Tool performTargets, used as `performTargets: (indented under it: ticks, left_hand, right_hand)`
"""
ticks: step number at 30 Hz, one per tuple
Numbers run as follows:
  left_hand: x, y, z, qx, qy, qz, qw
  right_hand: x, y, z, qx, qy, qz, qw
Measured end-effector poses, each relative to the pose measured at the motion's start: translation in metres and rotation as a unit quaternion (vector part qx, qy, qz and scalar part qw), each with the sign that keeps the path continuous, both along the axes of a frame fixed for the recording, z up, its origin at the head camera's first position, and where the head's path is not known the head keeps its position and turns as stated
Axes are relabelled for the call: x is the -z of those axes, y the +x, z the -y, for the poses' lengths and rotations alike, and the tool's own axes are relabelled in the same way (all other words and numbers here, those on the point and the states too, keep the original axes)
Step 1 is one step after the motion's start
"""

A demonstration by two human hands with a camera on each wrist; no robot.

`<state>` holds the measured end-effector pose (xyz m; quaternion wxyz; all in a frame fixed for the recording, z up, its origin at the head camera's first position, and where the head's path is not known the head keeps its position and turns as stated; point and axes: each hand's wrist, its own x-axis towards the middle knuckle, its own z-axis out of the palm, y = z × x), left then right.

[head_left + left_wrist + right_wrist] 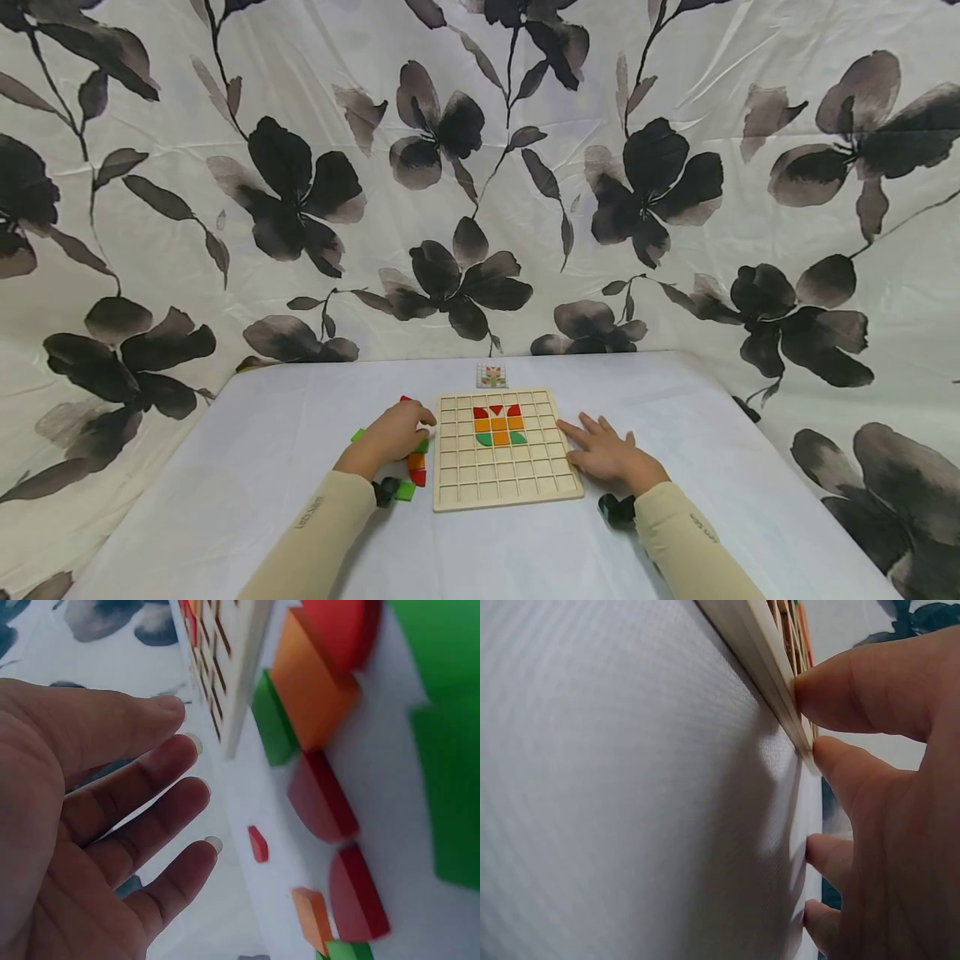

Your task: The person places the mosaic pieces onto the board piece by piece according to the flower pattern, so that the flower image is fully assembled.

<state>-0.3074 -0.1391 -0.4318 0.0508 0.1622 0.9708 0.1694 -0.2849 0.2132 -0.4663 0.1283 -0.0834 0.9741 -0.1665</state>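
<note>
A wooden grid board (502,492) lies on the table, with red, orange and green tiles (501,425) set in its upper-middle cells. Left of the board, my left hand (386,437) hovers over loose tiles. In the left wrist view its fingers (172,802) are loosely bent and hold nothing. Near it lie an orange tile (313,682), a green tile (274,724) and red tiles (360,892). My right hand (611,457) is spread at the board's right side. Its thumb and index finger (847,765) touch the board's edge (757,667), while other fingertips rest on the cloth.
A small pattern card (491,377) lies beyond the board's far edge. More loose tiles, among them a green one (405,492) and a red one (418,478), lie beside my left wrist. A floral curtain (480,192) hangs behind the white-covered table (285,467).
</note>
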Motion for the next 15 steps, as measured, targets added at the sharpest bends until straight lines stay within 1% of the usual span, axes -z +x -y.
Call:
performTargets:
  ticks: [7, 15]
  left_hand:
    - [0.006, -0.001, 0.011, -0.008, 0.002, 0.009, 0.9999]
    - [0.011, 0.001, 0.016, -0.033, 0.002, 0.038, 0.9988]
  right_hand:
    - [0.001, 0.000, 0.000, 0.000, 0.002, -0.002, 1.0000]
    - [0.000, 0.000, 0.000, -0.001, 0.001, -0.003, 1.0000]
